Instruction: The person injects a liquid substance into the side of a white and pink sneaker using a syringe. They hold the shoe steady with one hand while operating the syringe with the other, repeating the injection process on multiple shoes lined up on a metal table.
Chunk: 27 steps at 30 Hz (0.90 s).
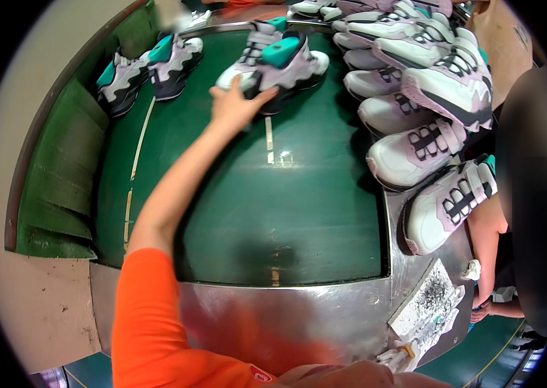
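My left hand [238, 105] reaches far over the green conveyor belt [234, 220], its thumb and fingers spread around the lower part of a pair of white and pale-lilac sneakers. The nearer sneaker [289, 72] points right, with a black sole and a teal insert in its opening. Beside it the other sneaker [244, 64] has its white toe toward the left, against my fingers. Some fingertips are hidden behind the shoes. My right hand is not in view.
Another pair of sneakers [173, 68] stands at the belt's far left, by the green flap curtain [60, 181]. Many sneakers [415, 152] are piled along the right edge. On the metal ledge lies a black-smeared white pad [425, 297]. Another person's arm [488, 246] is at right.
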Available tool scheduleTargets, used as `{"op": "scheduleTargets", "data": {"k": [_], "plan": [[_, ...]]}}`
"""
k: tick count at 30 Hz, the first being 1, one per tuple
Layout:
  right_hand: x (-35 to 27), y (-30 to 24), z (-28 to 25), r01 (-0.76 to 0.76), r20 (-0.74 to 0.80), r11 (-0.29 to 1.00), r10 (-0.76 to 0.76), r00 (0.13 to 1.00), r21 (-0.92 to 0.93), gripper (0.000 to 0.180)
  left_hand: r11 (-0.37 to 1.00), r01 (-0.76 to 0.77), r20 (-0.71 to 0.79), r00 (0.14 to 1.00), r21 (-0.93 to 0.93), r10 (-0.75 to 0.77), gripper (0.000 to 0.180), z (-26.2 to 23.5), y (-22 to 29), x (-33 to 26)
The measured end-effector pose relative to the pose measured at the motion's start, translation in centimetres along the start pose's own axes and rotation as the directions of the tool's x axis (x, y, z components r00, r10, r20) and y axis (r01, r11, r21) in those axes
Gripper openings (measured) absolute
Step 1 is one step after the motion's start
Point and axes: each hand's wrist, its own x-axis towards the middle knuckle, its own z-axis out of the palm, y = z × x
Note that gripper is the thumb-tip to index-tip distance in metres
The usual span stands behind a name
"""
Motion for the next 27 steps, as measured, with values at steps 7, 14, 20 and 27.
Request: {"op": "scheduleTargets", "data": {"k": [7, 14, 20, 27], "plan": [[-0.3, -1.0, 0.7, -0.066, -0.076, 0.997, 0.068, 0.995, 0.030, 0.091, 0.994, 0.089, -0.118, 0.990, 0.071, -0.081, 0.120, 7.7, 8.4, 2.5], [-0.8, 1.2, 0.7, -0.087, -0.069, 0.982, 0.100, 0.993, 0.170, 0.092, 0.384, -0.398, -0.003, 0.691, 0.833, 0.722, 0.053, -1.4, -3.1, 6.7], [-1.5, 0.3, 1.0, -0.220, -0.112, 0.967, 0.206, 0.972, -0.131, 0.100, 0.861, 0.202, -0.560, 0.821, 0.466, 0.111, 0.089, -12.0, -10.1, 10.8], [0.6, -0.9, 2.6, -0.041, -0.303, 0.976, -0.027, 0.953, -0.216, 0.080, 0.862, 0.015, -0.483, 0.833, 0.506, 0.269, 0.076, -15.3, -16.9, 12.4]]}}
